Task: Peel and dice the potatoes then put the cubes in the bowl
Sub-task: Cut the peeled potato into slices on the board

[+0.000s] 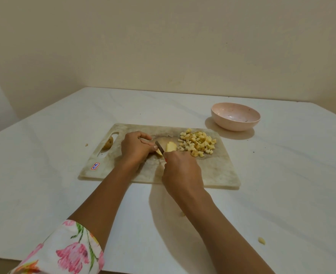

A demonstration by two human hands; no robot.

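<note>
2 hands: left (pixel 135 149) holds potato (pixel 160 153), right (pixel 181 171) grips knife (pixel 159 145).

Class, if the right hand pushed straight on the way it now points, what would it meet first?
The right hand would first meet the potato piece under its knife, then almost at once the fingertips of the left hand steadying it; depth is unclear.
</note>
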